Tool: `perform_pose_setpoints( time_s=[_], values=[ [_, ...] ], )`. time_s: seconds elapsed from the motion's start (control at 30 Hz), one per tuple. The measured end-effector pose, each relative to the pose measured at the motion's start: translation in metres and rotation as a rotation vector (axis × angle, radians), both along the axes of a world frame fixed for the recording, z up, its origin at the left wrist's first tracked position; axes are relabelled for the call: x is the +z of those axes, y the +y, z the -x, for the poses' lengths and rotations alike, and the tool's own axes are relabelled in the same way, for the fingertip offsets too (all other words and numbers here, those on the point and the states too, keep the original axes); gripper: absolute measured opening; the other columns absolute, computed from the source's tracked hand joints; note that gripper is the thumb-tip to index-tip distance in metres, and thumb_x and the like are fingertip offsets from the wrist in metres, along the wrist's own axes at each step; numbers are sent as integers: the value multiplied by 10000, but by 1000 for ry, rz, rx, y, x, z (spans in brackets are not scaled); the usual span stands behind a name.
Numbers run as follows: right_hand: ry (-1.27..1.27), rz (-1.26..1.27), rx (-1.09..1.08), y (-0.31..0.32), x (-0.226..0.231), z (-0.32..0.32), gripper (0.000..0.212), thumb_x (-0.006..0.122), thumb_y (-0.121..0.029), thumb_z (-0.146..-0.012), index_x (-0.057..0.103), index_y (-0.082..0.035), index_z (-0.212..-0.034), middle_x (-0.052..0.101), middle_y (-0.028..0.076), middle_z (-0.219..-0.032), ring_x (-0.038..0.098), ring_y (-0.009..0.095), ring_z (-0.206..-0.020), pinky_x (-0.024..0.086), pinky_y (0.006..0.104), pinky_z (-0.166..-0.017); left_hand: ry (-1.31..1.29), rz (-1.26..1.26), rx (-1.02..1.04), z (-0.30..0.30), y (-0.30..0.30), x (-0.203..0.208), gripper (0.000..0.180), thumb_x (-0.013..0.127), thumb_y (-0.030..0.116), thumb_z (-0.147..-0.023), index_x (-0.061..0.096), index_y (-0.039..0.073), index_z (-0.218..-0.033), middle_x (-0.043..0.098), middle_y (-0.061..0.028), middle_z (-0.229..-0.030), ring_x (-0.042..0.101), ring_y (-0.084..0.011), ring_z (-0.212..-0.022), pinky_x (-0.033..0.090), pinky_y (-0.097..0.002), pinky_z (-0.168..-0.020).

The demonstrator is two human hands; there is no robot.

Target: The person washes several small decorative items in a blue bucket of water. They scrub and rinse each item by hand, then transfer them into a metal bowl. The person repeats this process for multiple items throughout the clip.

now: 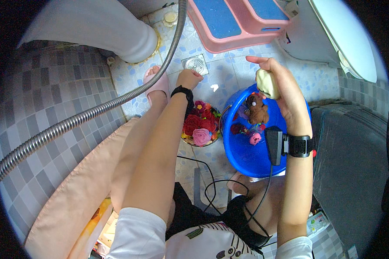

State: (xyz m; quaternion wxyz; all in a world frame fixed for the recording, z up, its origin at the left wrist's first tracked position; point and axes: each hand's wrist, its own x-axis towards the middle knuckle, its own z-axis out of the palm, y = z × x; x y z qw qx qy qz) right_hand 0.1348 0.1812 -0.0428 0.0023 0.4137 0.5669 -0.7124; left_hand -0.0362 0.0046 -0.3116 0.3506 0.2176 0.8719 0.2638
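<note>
My right hand point(283, 82) grips a pale yellow, rounded lump point(267, 84) that resembles a bar of soap, with dark marks low on it. One finger points out to the left. Below that hand is a blue basin point(234, 152), holding a brown plush toy point(259, 113), a small pink toy point(255, 138) and dark red pieces. Curled fingers close my left hand point(189, 79) near the floor drain point(195, 64); whatever is inside them is hidden. By my left wrist, a round container is filled with red flowers point(193, 125) and a pink flower point(202, 137).
A metal shower hose point(95, 106) arcs across the left side. At the back stands a pink step stool point(246, 36) with blue treads. Black cable point(212, 180) loops over my lap. A white pedestal point(136, 43) rises at the far left, and a dark grey panel point(348, 172) is on the right.
</note>
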Motion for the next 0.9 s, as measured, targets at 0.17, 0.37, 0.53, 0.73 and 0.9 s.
perform_pose_setpoints(
  time_s=[0.17,0.37,0.53,0.73,0.9],
  values=[
    [-41,-11,1,-4,-6,2,430,552,-302,-871,662,-77,-1219,572,5,-762,537,103,-632,441,249,-527,-53,110,-78,11,3,-29,285,783,370,-732,781,125,-878,734,-81,-796,690,-209,-737,533,-336,-718],
    [-65,110,89,-3,-11,4,496,520,-301,-883,591,-88,-1326,556,17,-739,519,104,-609,414,238,-480,-94,363,-317,12,0,-64,345,650,203,-835,711,207,-1174,691,-116,-1151,661,-260,-1044,505,-381,-906],
    [79,363,46,-1,-14,7,508,496,-285,-877,565,-82,-1338,562,24,-723,505,101,-575,387,241,-432,116,578,-381,11,-10,-69,378,454,212,-947,643,161,-1271,623,-140,-1295,602,-318,-1186,464,-406,-1019],
    [-90,82,88,-9,-20,8,451,507,-275,-844,658,-67,-1215,561,3,-678,509,109,-518,386,248,-428,72,584,-311,16,-3,-32,391,422,219,-955,652,77,-1237,584,-193,-1337,582,-329,-1223,452,-463,-1024],
    [-83,205,66,-9,-22,8,462,506,-296,-855,650,-62,-1227,558,1,-653,496,113,-493,377,248,-417,39,487,-365,31,12,-16,373,436,168,-933,665,71,-1212,579,-193,-1345,561,-324,-1252,434,-455,-1041]
  ],
)
